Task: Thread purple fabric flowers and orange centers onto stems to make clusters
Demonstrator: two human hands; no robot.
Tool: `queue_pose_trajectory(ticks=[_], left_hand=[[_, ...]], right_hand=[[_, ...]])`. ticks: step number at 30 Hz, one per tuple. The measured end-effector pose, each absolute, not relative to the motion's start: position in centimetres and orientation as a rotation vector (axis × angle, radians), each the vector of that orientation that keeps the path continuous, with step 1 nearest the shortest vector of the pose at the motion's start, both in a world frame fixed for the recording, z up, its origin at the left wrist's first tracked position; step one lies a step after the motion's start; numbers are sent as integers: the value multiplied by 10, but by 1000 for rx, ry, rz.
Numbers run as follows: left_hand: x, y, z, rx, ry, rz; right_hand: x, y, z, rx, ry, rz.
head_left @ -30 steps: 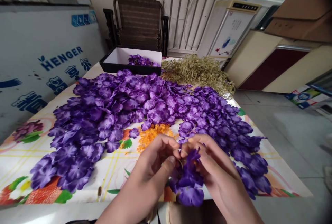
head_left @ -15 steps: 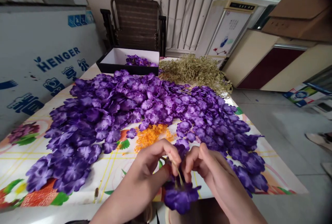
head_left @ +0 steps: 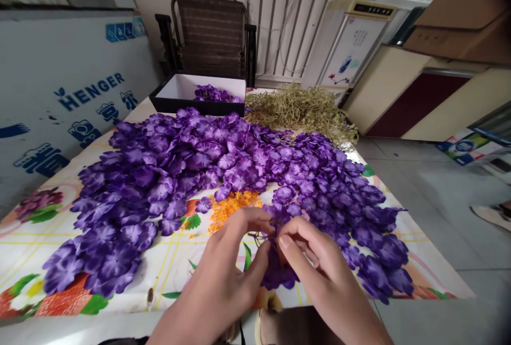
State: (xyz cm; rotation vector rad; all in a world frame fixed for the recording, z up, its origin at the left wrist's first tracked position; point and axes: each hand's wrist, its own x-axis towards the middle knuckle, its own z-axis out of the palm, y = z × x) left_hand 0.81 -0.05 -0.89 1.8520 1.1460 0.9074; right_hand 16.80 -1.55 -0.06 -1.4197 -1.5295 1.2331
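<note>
My left hand (head_left: 233, 260) is curled around the thin stem of a purple artificial flower (head_left: 277, 276) near the front edge of the table. The bloom hangs below my fingers, partly hidden behind them. My right hand (head_left: 319, 257) is closed at the same flower, its thumb and forefinger pinched together beside my left fingertips. What exactly lies in that pinch is covered by the fingers. Just beyond my hands lies a small heap of orange stamens (head_left: 233, 209). Loose purple petals (head_left: 191, 158) spread in a wide arc behind and to both sides.
At the table's back stands a black box (head_left: 199, 106) with purple flowers inside, beside a pile of greenish stems (head_left: 303, 111). A chair (head_left: 209, 31) is behind it. A white freezer (head_left: 72, 95) borders the left; a patterned cloth (head_left: 167, 281) covers the table.
Both hands have drawn closer together, and the flower has moved up and away from me. My right hand has turned inward, its fingertips now pinched at the flower.
</note>
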Motion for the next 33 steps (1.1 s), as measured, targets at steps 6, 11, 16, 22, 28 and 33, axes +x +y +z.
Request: queue_pose_trajectory(ticks=[6, 11, 16, 22, 28, 33], left_hand=[[8, -1, -6, 1895, 1167, 715], [8, 1, -11, 1804, 1197, 599], [9, 2, -18, 1892, 1293, 409], [8, 2, -21, 1978, 1390, 340], [11, 3, -3, 2034, 1334, 128], [14, 6, -2, 2035, 1282, 67]], right_hand=[[161, -15, -11, -1404, -1672, 1113], [157, -13, -13, -1518, -1805, 1184], [156, -11, -12, -1558, -1819, 1252], [157, -9, -15, -1644, -1837, 1241], [184, 21, -58, -1924, -1637, 637], [185, 36, -88, -2039, -1584, 516]])
